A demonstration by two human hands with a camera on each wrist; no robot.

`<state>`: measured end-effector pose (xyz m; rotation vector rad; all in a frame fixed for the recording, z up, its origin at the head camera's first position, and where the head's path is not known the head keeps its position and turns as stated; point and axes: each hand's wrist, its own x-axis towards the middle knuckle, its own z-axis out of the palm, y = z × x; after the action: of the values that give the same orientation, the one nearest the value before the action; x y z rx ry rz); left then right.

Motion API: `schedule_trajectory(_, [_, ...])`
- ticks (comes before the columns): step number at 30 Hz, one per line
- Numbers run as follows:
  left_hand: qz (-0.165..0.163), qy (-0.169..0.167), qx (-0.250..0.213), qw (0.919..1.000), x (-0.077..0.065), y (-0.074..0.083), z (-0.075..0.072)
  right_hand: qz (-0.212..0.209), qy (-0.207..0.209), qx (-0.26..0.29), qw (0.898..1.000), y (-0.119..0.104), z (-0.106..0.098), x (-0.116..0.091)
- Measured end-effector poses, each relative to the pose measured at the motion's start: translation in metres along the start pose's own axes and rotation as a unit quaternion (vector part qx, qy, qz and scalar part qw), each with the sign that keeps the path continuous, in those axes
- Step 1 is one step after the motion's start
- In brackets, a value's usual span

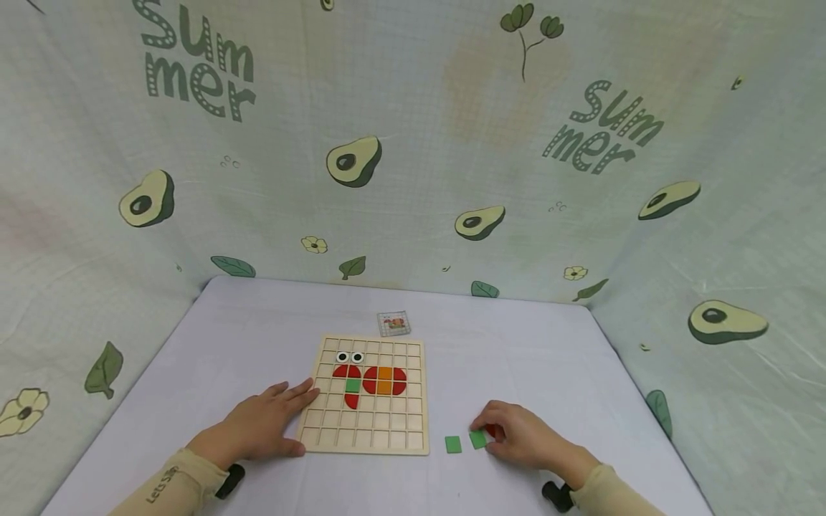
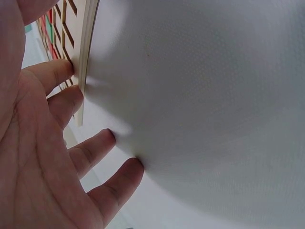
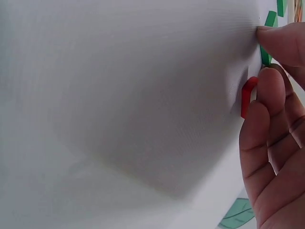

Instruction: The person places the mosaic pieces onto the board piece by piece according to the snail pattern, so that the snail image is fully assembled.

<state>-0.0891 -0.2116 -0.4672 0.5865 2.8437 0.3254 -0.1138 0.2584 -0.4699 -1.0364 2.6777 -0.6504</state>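
My left hand [image 1: 261,426] lies with fingers spread at the left edge of a wooden grid board [image 1: 361,438]. Two of its fingertips touch the board's rim in the left wrist view, and the others are on the cloth. To the right of the board, my right hand [image 1: 519,436] pinches a green square tile [image 1: 477,438] between thumb and fingers, low over the table. A red piece [image 3: 246,98] is by its curled fingers, partly covered by them. Another green square tile [image 1: 453,444] lies flat between this hand and the board.
On the board sit two eye discs [image 1: 350,357], red curved pieces [image 1: 400,381], an orange strip [image 1: 384,381] and a green square [image 1: 353,385]. Behind it lies a small picture card [image 1: 393,323]. White cloth covers the table [image 1: 516,344]; a printed curtain [image 1: 413,201] hangs behind.
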Motion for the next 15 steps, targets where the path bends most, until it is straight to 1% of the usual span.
schedule_trajectory(3, [-0.002, -0.001, 0.003, 1.0, -0.0001, 0.0, 0.0003, -0.011, 0.011, -0.002, 1.0, 0.0015, 0.0028, 0.0001])
schedule_trajectory(6, [-0.004, -0.002, 0.003, 1.0, 0.0003, 0.0004, 0.0001, -0.005, 0.017, -0.006, 1.0, 0.0022, 0.0048, 0.0008])
schedule_trajectory(11, [-0.005, -0.004, 0.003, 1.0, 0.0002, 0.0014, -0.0006, 0.012, 0.011, -0.009, 1.0, 0.0002, 0.0067, 0.0029])
schedule_trajectory(15, [-0.003, -0.003, 0.004, 1.0, 0.0, 0.0015, -0.0009, 0.002, 0.016, -0.006, 1.0, -0.0027, 0.0072, 0.0046])
